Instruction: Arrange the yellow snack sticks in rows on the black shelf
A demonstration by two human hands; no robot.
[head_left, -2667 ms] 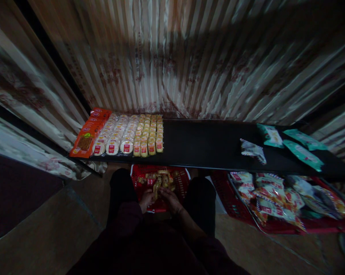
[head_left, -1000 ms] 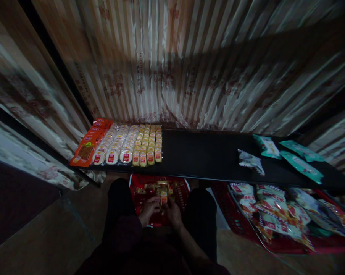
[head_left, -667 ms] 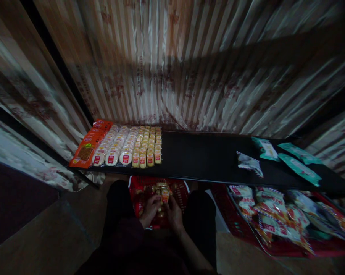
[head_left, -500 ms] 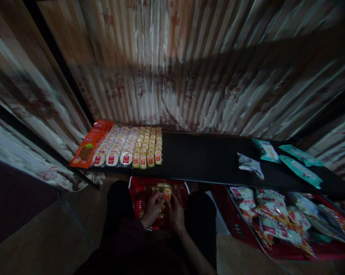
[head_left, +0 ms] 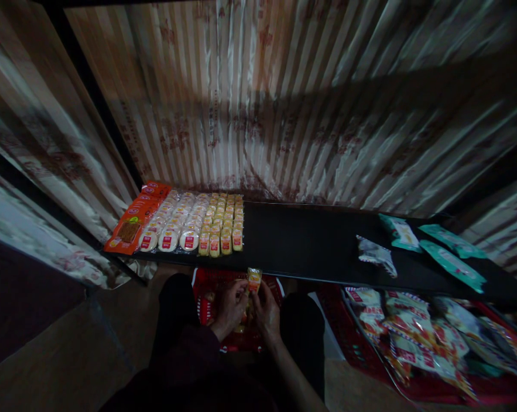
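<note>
Above the red basket (head_left: pixel 197 312) between my knees, my right hand (head_left: pixel 267 313) grips a small yellow packaged snack cake (head_left: pixel 254 279) with a red-orange label, near the shelf's front edge. My left hand (head_left: pixel 233 308) is beside it with bent fingers close to the pack; whether it grips anything is hidden. More small packs lie in the basket, largely covered by my hands. Matching yellow snack cakes (head_left: pixel 226 240) stand in rows on the black shelf (head_left: pixel 297 240), left of the middle. To their left are rows of round white packs (head_left: pixel 168 239) with red labels.
Orange flat packs (head_left: pixel 132 226) lie at the shelf's left end. On its right are a silvery pack (head_left: pixel 375 255) and several green packs (head_left: pixel 399 232). Another red basket (head_left: pixel 353 337), full of bagged snacks, sits at the lower right. A striped curtain (head_left: pixel 250 114) hangs behind the shelf.
The yellow snack cake has risen from over the basket up to the shelf's front edge. Both hands have moved slightly upward with it. The camera view has shifted a little.
</note>
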